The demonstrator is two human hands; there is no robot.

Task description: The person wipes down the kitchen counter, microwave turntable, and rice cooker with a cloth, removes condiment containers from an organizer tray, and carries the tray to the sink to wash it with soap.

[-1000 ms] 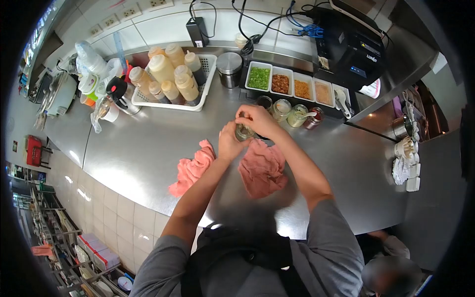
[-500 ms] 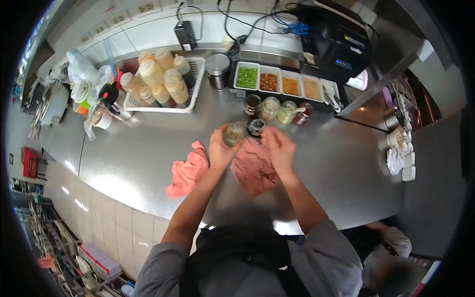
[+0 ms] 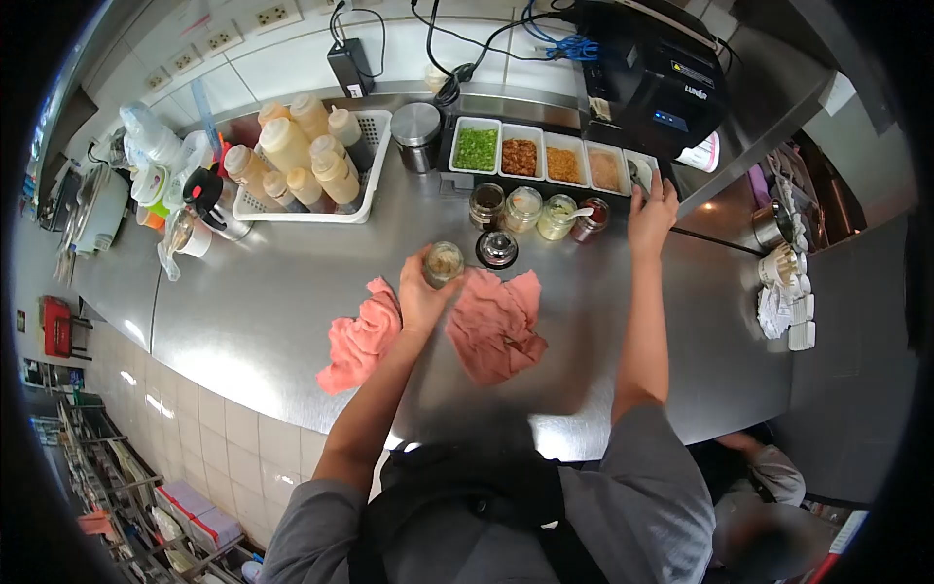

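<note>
My left hand [image 3: 425, 297] is wrapped round a small open glass jar [image 3: 445, 261] with pale contents, held upright over the steel counter. To its right lies a dark-rimmed, shiny round lid [image 3: 497, 249]. My right hand [image 3: 652, 214] reaches to the white tray [image 3: 639, 161] at the right end of the topping row, its fingers closed about the handle of a spoon [image 3: 635, 175] there. The fingers partly hide the handle. A pink cloth [image 3: 496, 326] lies between my arms, and another pink cloth [image 3: 362, 339] is beside my left forearm.
Several small jars [image 3: 523, 208] stand before the trays of chopped toppings [image 3: 520, 157]. A white basket of squeeze bottles [image 3: 377, 185] and a metal canister [image 3: 417, 136] are at the back left. A black printer [image 3: 666, 97] sits back right. Another person [image 3: 769, 477] is at lower right.
My right hand has moved from beside the jar and lid to the spoon tray at the right. My left hand still holds the jar, which is slightly farther left in view.
</note>
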